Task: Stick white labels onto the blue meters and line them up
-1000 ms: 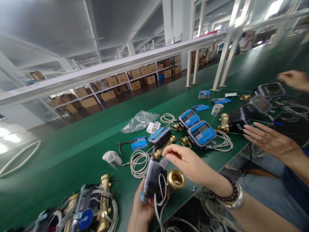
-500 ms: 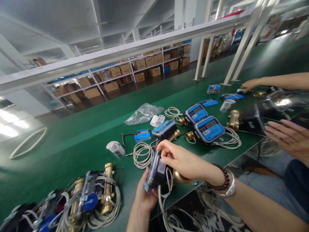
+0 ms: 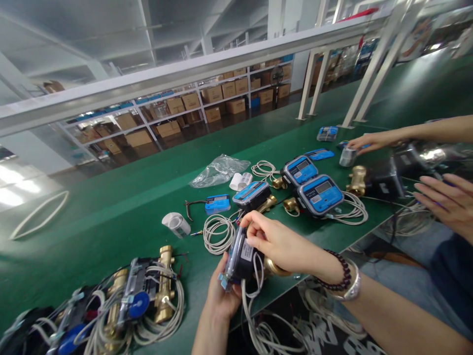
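Note:
A meter (image 3: 247,264) with a black housing, a clear cover and a white label stands on its side at the table edge. Under its lower end, my left hand (image 3: 223,296) is closed around the housing. My right hand (image 3: 273,241) has its fingers bent and pressed on the upper end; whether they pinch a small part there is hidden. Part of the meter's brass pipe (image 3: 275,268) shows below my right wrist, and its grey cable (image 3: 249,315) hangs down. Just beyond lies another meter (image 3: 252,193) with a blue face, next to a coiled cable (image 3: 219,235).
Several brass-piped meters (image 3: 138,291) with cables lie at lower left. Two blue-faced meters (image 3: 320,195) sit to the right. Label rolls (image 3: 176,225), cutting pliers (image 3: 189,207) and a plastic bag (image 3: 220,170) lie on the green table. A co-worker's hand (image 3: 364,143) touches a roll at right.
My hands stay almost still on the meter. The co-worker's far hand has moved left to the clear roll, and their near hand has shifted slightly right.

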`<action>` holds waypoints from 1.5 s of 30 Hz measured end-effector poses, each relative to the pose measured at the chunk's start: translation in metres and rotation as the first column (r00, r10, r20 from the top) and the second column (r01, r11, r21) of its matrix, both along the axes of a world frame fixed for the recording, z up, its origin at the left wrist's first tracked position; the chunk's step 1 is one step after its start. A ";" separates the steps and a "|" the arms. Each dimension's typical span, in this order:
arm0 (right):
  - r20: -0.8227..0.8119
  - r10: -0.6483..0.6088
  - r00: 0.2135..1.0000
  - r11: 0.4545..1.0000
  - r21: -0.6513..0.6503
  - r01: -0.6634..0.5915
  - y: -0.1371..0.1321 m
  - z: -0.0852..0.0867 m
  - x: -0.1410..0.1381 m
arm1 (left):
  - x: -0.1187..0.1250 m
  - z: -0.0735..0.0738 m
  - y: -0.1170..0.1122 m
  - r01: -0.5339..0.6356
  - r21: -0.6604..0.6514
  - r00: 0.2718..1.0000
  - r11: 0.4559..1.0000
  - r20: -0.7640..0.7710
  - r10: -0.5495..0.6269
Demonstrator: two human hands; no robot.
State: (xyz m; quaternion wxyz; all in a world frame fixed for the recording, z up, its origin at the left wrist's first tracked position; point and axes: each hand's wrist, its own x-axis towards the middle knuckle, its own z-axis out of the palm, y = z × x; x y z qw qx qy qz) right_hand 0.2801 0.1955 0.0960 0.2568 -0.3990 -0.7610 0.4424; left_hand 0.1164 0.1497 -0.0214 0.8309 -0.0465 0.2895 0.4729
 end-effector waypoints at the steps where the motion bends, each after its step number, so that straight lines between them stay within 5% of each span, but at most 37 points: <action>1: -0.002 0.003 1.000 1.000 0.002 -0.003 0.000 0.000 0.000 | 0.000 0.000 0.000 0.002 0.002 1.000 1.000 0.002 -0.002; 9: -0.151 -0.047 0.987 0.998 -0.052 0.039 0.001 0.007 0.006 | 0.001 -0.004 -0.001 -0.012 0.039 1.000 0.999 0.014 0.012; 14: -0.071 0.033 0.997 0.997 -0.064 -0.038 -0.003 0.007 0.003 | 0.000 -0.004 0.000 0.004 0.029 1.000 1.000 0.030 -0.005; 45: -0.036 0.009 0.999 0.999 -0.045 -0.011 -0.002 0.004 0.005 | 0.004 0.000 0.000 -0.025 0.000 1.000 1.000 -0.019 0.025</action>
